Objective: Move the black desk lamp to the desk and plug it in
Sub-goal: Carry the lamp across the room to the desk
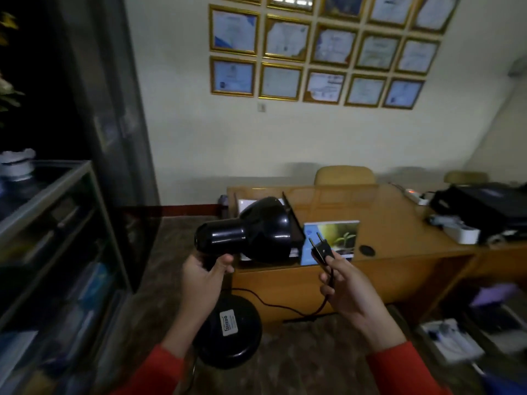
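Lamp and plug both in hand, mid-frame, short of the desk [399, 223].

Left hand [204, 276] wraps the black desk lamp [251, 232] below its shade, base hanging low; right hand [346, 289] reaches forward, fingers pinching the plug [320, 249], prongs pointing up.

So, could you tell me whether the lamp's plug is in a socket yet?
Not yet: the plug is held in the right hand, prongs bare.

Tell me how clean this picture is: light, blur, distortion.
Head view: dim room; glare on the lamp shade; left cabinet smeared by motion blur; wide-angle bending tilts the certificates and desk edges; plug fairly sharp.
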Demonstrator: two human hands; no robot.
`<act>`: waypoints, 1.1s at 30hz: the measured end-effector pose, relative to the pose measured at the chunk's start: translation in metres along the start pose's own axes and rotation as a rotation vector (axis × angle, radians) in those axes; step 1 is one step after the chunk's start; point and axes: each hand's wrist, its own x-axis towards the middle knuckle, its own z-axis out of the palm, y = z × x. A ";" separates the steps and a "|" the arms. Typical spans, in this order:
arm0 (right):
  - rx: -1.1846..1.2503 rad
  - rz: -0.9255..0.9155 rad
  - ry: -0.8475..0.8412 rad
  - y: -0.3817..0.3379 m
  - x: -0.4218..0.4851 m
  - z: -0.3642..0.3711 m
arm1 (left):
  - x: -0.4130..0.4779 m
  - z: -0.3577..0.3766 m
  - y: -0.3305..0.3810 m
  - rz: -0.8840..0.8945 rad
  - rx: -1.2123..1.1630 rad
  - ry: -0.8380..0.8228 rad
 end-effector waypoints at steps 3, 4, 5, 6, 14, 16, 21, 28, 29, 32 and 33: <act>0.010 -0.035 0.082 -0.026 0.016 -0.024 | 0.025 0.046 -0.008 -0.009 -0.021 -0.106; 0.014 -0.046 0.112 -0.034 0.021 -0.032 | 0.032 0.062 -0.009 -0.013 -0.041 -0.137; 0.018 -0.058 0.139 -0.041 0.026 -0.040 | 0.039 0.077 -0.009 -0.008 -0.045 -0.162; 0.021 -0.070 0.164 -0.049 0.031 -0.050 | 0.045 0.092 -0.010 0.001 -0.033 -0.182; 0.084 -0.155 0.292 -0.114 0.067 -0.134 | 0.083 0.227 -0.035 0.049 -0.037 -0.319; 0.083 -0.155 0.312 -0.132 0.076 -0.158 | 0.087 0.261 -0.039 0.042 -0.070 -0.345; 0.054 -0.168 0.301 -0.182 0.105 -0.220 | 0.093 0.350 -0.045 0.030 -0.148 -0.345; 0.058 -0.176 0.294 -0.254 0.141 -0.301 | 0.105 0.468 -0.050 0.008 -0.201 -0.368; 0.054 -0.174 0.295 -0.263 0.146 -0.312 | 0.106 0.483 -0.051 0.010 -0.215 -0.370; 0.038 -0.180 0.301 -0.287 0.163 -0.342 | 0.110 0.525 -0.056 0.005 -0.219 -0.371; 0.035 -0.186 0.309 -0.294 0.169 -0.352 | 0.112 0.540 -0.059 0.008 -0.213 -0.370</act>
